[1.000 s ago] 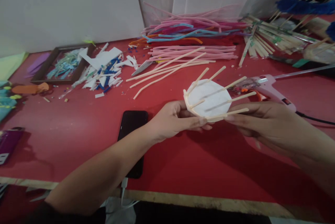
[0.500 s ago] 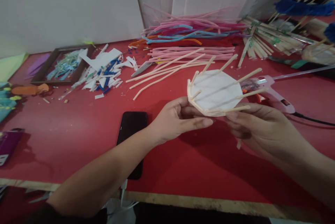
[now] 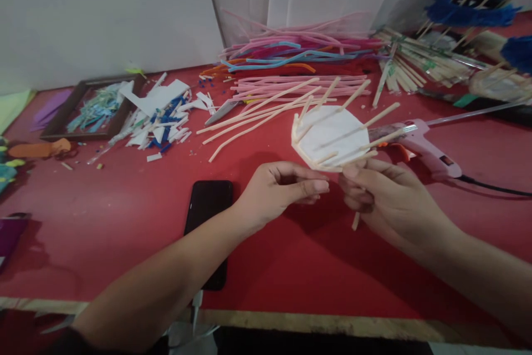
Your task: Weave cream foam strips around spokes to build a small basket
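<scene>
My right hand [image 3: 374,183] pinches the near right edge of a small basket frame [image 3: 338,136]. This has a white many-sided base with several cream sticks standing up around it. A cream pipe cleaner [image 3: 306,154] runs along the left and near rim, and a cream end [image 3: 356,221] hangs below my right fingers. Just under the near rim is my left hand [image 3: 291,186], its thumb and fingertips pressed together. Whether anything lies between them cannot be made out. Loose cream pipe cleaners [image 3: 249,118] lie behind, to the left of the frame.
A pink glue gun [image 3: 436,153] lies right of the frame. A black phone [image 3: 211,205] sits by my left forearm. Behind are bundled pink pipe cleaners [image 3: 299,86], scissors [image 3: 222,111], wooden sticks [image 3: 407,70], paper scraps [image 3: 166,106] and a brown tray [image 3: 75,136].
My left hand has come away from the rim of the basket frame, its thumb and fingers now closed together. The frame, still in my right hand, has shifted slightly left and up.
</scene>
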Demonstrator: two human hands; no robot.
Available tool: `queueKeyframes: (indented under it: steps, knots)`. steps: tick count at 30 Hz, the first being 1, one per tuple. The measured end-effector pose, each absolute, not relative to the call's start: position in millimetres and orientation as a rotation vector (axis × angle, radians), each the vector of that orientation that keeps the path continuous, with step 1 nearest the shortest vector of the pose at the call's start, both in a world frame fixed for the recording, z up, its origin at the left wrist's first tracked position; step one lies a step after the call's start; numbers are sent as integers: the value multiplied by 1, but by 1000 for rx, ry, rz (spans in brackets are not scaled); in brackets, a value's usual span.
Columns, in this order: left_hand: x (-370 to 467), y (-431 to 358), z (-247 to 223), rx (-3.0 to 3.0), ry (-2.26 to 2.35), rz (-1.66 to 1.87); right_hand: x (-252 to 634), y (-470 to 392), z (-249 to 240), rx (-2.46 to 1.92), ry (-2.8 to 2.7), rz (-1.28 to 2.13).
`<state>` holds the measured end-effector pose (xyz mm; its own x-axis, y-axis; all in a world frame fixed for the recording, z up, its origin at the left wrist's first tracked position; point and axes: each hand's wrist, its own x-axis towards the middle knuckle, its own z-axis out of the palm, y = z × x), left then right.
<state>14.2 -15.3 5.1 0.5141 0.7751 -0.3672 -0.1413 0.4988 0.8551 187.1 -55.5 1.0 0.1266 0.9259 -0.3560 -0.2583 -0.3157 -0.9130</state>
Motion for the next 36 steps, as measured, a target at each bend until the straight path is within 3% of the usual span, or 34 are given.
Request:
queueKeyframes:
  steps: [6,13,25,36]
  knots:
    - [15,-15,5,867,908,692,193,-52,2,-1276,-774,1377]
    - [6,-3,15,636,921,1051,199,-53,-2,-1259,-708,1388]
    - [19,-19,6,943,810,751,188,-60,-2,-1312,-761,1410]
    - [14,-17,4,1009,801,716,181,-69,-7,-1384,-825,1328]
